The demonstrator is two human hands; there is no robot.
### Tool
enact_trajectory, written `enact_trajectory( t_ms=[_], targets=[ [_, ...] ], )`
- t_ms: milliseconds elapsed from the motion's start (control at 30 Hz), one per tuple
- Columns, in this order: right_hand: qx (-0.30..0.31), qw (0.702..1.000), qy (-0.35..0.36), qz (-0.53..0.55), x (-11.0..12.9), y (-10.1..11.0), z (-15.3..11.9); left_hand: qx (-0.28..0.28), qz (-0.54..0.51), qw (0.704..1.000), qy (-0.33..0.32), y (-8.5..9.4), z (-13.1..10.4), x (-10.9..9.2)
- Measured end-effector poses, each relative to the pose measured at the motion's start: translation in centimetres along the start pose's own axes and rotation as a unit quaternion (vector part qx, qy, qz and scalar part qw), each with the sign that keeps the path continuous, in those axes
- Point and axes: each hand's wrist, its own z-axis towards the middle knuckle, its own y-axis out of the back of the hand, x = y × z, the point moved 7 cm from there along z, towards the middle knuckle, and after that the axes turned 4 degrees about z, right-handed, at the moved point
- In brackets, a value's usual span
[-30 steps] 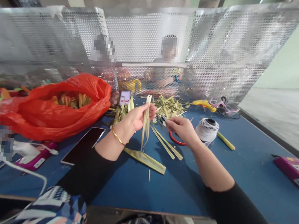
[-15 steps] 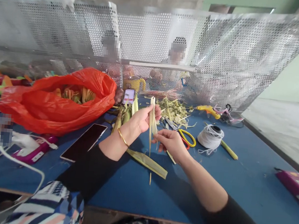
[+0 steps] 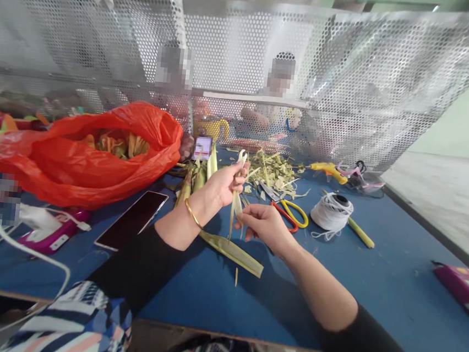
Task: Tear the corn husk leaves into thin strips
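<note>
My left hand (image 3: 229, 184) is closed around a folded strip of pale green husk or leaf (image 3: 236, 203), whose looped tip sticks up above the fingers. Lower down, my right hand (image 3: 263, 223) pinches the hanging end of that same strip. A longer flat leaf piece (image 3: 233, 255) lies on the blue table beneath both hands. Close behind my right hand rest scissors (image 3: 292, 215) with red and yellow handles. Whole green husks or stalks (image 3: 195, 180) lie just beyond my left wrist, partly hidden by it.
An orange-red plastic bag (image 3: 81, 175) holding leafy pieces stands left, near a dark phone (image 3: 133, 221) and a purple power strip (image 3: 52, 233). Leaf scraps (image 3: 274, 171), a white string spool (image 3: 331, 213) and a yellow glue gun (image 3: 329, 171) lie right. People sit behind the perforated metal screen (image 3: 246, 50).
The left fingers have curled closed around the strip, and its top now bends over. My right hand has shifted slightly left, still pinching the lower end.
</note>
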Motion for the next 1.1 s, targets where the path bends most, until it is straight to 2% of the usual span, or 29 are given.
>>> enact_trajectory(
  t_ms=[67, 100, 133, 167, 233, 300, 333, 367, 467, 533, 567, 600, 633, 667, 733, 767, 800, 900, 1100],
  targets=[
    [-0.010, 0.995, 0.030, -0.100, 0.7, 1.1, 0.1, -0.002, 0.045, 0.999, -0.029, 0.2, 0.0, -0.5],
    [-0.037, 0.982, 0.045, -0.177, 1.1, 2.1, 0.1, -0.006, 0.074, 0.996, -0.048, 0.2, -0.1, -0.9],
    [-0.080, 0.958, 0.055, -0.269, 1.5, 3.4, 0.1, -0.012, 0.105, 0.992, -0.069, 0.3, -0.2, -1.3],
    [-0.131, 0.920, 0.053, -0.367, 1.9, 4.8, 0.0, -0.019, 0.140, 0.986, -0.088, 0.4, -0.4, -1.7],
    [-0.205, 0.841, 0.008, -0.500, 1.9, 7.5, -0.1, -0.018, 0.224, 0.967, -0.119, 0.2, -0.7, -2.5],
    [-0.232, 0.812, -0.038, -0.533, 1.6, 9.3, -0.1, -0.015, 0.305, 0.941, -0.144, -0.1, -1.1, -3.1],
    [-0.239, 0.812, -0.046, -0.531, 1.5, 10.0, -0.1, -0.011, 0.339, 0.928, -0.150, -0.2, -1.2, -3.3],
    [-0.253, 0.825, -0.038, -0.504, 1.7, 10.5, -0.1, -0.005, 0.368, 0.917, -0.154, -0.4, -1.3, -3.4],
    [-0.363, 0.884, 0.039, -0.292, 2.9, 12.8, -1.0, 0.003, 0.415, 0.897, -0.153, -0.6, -1.3, -3.2],
    [-0.448, 0.879, 0.071, -0.150, 3.1, 14.5, -2.1, -0.002, 0.422, 0.895, -0.143, -0.5, -1.3, -2.9],
    [-0.464, 0.871, 0.067, -0.145, 3.2, 14.9, -2.4, -0.003, 0.420, 0.897, -0.137, -0.5, -1.3, -2.8],
    [-0.449, 0.872, 0.054, -0.190, 3.2, 14.8, -2.3, -0.003, 0.417, 0.900, -0.130, -0.4, -1.2, -2.7],
    [-0.394, 0.876, 0.029, -0.275, 3.1, 14.2, -1.7, 0.002, 0.411, 0.904, -0.122, -0.5, -1.2, -2.5],
    [-0.312, 0.874, -0.005, -0.373, 2.6, 13.1, -0.9, 0.006, 0.403, 0.908, -0.116, -0.5, -1.2, -2.5],
    [-0.156, 0.833, -0.078, -0.524, 0.6, 11.0, 0.1, 0.019, 0.386, 0.916, -0.104, -0.5, -1.1, -2.5],
    [-0.117, 0.816, -0.099, -0.557, -0.3, 10.3, 0.3, 0.024, 0.377, 0.921, -0.099, -0.5, -1.1, -2.6],
    [-0.097, 0.805, -0.113, -0.574, -0.9, 9.8, 0.4, 0.029, 0.369, 0.924, -0.093, -0.5, -1.0, -2.6],
    [-0.093, 0.802, -0.120, -0.577, -1.7, 9.3, 0.8, 0.029, 0.352, 0.932, -0.084, -0.2, -0.8, -2.7],
    [-0.091, 0.818, -0.136, -0.551, -1.2, 10.6, 0.7, 0.013, 0.306, 0.947, -0.100, 0.7, -0.1, -2.9]
  ],
)
